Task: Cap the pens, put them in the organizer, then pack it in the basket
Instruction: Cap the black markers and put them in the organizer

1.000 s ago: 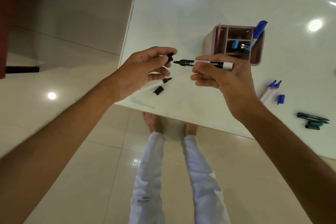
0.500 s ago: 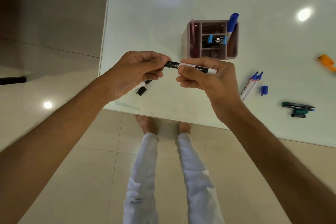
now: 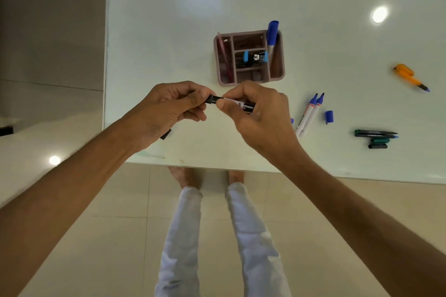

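Big white table takes up most of the shot, w/ tiled floor below it. Pinkish organizer sits mid-table, just past the hands; it's got a blue capped pen standing in the right slot, a blue clip thing in the middle slot and a pink stick in the left one. Left hand and right hand meet over the near edge, fingers of both curled tight on one marker: right hand grips the white barrel, left pinches the black cap end, cap looks on or nearly on, can't tell if fully seated. Two uncapped blue pens lie side by side right of the right hand, loose blue cap near them. Further right, dark green pens w/ caps just beside, and an orange pen farther back. Small black cap pokes out under the left wrist.
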Demonstrator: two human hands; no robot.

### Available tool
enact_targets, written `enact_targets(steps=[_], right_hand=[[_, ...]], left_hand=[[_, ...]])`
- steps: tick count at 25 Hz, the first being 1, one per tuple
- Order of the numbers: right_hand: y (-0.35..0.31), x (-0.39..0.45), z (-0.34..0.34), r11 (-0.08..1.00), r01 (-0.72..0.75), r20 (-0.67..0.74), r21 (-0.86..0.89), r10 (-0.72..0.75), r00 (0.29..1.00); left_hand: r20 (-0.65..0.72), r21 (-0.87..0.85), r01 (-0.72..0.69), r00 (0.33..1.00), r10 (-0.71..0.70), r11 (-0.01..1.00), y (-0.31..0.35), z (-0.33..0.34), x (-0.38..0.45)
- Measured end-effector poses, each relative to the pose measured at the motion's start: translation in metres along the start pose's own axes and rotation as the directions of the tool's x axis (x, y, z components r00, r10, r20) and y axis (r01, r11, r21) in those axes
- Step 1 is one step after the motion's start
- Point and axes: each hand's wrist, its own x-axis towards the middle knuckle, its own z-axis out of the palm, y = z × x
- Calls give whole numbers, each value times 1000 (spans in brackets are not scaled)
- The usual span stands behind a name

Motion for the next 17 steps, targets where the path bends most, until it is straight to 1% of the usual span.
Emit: enact_targets(steps=[2,4,5,6,7,8,9,10,11,12,14,15,17], right_hand=[[4,1,-1,997,41,75,-73,-35,997],[6,5,-6,962,153,151,-228,-120,981],[7,10,-10,932,205,144,-299,-168,975],[6,16,-16,906,224,93,-360,-204,975],[5,24,-23,904,203,-24,-377,-229,973],[3,35,-34,934,147,-195,-325,-218,956],[0,49,-46,969,103,-350,-224,-178,920],[-3,62,-59,986,77,-440,-148,-135,888],[-6,74,-69,989,65,-460,-133,-120,880],[-7,82,-75,986,68,-430,-153,-129,893],[-8,92,-74,972,90,-322,-219,-159,933],[-7,95,-69,960,107,-277,-260,-180,944],[-5,101,-59,937,115,-233,-330,-199,952]], left_hand=[[26,68,0,1000,-2,998,7,-4,0],[39,145,-6,999,1,989,16,-7,-1],[34,164,-19,999,14,986,21,-8,-1],[15,156,-28,1000,26,987,27,-9,1],[-34,114,-24,999,28,993,32,-11,5],[-108,51,-17,994,23,999,37,-14,8],[-195,-13,-27,981,24,1000,41,-20,11],[-277,-63,-48,960,29,997,42,-26,14],[-339,-93,-64,940,29,994,40,-33,14],[-373,-105,-69,927,24,992,37,-38,13],[-391,-100,-48,920,5,994,27,-45,10],[-393,-92,-40,919,0,995,22,-49,8],[-392,-75,-27,920,-4,997,14,-54,5]])
